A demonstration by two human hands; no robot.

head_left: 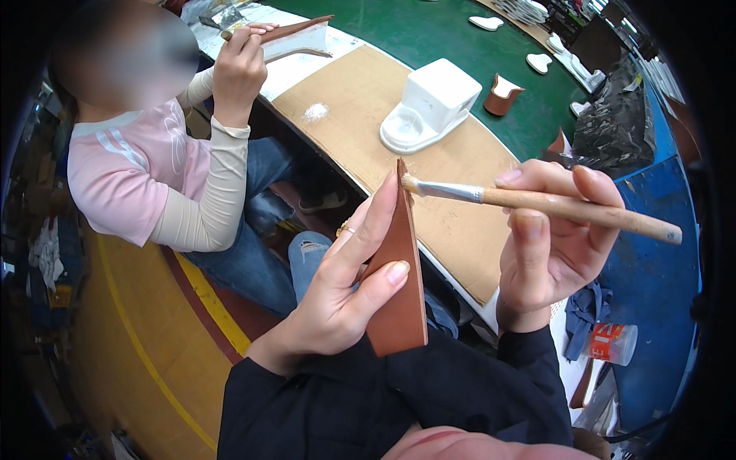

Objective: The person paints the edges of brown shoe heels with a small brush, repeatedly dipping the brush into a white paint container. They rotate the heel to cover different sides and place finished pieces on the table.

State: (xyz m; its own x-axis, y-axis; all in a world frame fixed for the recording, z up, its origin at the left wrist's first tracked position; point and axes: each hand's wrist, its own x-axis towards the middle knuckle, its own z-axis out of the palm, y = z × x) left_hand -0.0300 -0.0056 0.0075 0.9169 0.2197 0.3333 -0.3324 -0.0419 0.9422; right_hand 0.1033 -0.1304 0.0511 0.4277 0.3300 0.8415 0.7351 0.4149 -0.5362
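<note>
My left hand [345, 284] is closed round a brown leather piece [402, 299], holding it upright with the thumb on its face. The piece narrows toward its upper end. Between the thumb and fingers of my right hand [552, 238] is a brush [537, 201] with a wooden handle and a metal ferrule. Its pale bristles touch the leather piece's edge near the top. Beyond my hands, a white glue dispenser-like container [437, 100] with a round open cup at its front stands on a cardboard sheet [337, 92].
At the left, a seated person [146, 161] in a pink top holds a brown and white piece [299, 40]. A brown curved piece [502, 96] stands on the green surface [383, 23], with several white shapes farther off. A clear plastic jar [612, 344] lies at the right.
</note>
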